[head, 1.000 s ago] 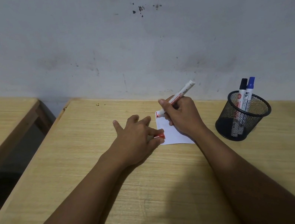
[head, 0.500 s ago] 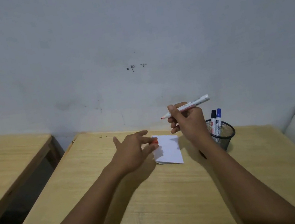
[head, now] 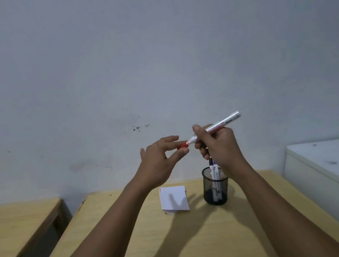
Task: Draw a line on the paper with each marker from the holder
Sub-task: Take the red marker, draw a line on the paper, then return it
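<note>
Both hands are raised above the wooden table. My right hand grips a white red-ink marker, its tip pointing left. My left hand pinches the red cap between thumb and fingers, and the cap sits at the marker's tip. Below the hands, a small white paper lies on the table. To its right stands a black mesh holder with a black-capped marker and a blue-capped marker standing in it, their tops partly hidden by my right hand.
A second wooden table stands at the left across a dark gap. A white cabinet or appliance top is at the right. A grey wall with small dark marks rises behind the table.
Both hands rose from the paper. The marker tip left the paper and now meets the red cap held in my left hand. The camera tilted upward.
</note>
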A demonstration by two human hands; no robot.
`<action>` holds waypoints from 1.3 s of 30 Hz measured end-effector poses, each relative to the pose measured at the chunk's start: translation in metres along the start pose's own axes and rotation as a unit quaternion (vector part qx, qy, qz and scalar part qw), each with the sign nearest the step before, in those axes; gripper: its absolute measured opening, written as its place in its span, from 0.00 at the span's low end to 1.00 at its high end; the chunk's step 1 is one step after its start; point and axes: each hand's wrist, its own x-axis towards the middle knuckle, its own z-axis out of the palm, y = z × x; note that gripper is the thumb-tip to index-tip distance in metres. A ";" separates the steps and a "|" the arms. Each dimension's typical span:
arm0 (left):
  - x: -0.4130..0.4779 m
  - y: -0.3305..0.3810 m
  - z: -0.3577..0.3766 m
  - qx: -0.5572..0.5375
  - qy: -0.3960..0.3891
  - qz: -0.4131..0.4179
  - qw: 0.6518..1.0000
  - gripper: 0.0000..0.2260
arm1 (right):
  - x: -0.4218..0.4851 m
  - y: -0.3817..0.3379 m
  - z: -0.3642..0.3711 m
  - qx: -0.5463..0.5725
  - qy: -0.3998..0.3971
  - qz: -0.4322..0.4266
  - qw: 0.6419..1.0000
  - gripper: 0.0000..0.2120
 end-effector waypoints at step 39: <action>0.105 -0.049 0.151 0.138 -0.107 -0.112 0.978 0.17 | 0.051 0.117 -0.083 -0.347 0.020 0.009 0.938 0.31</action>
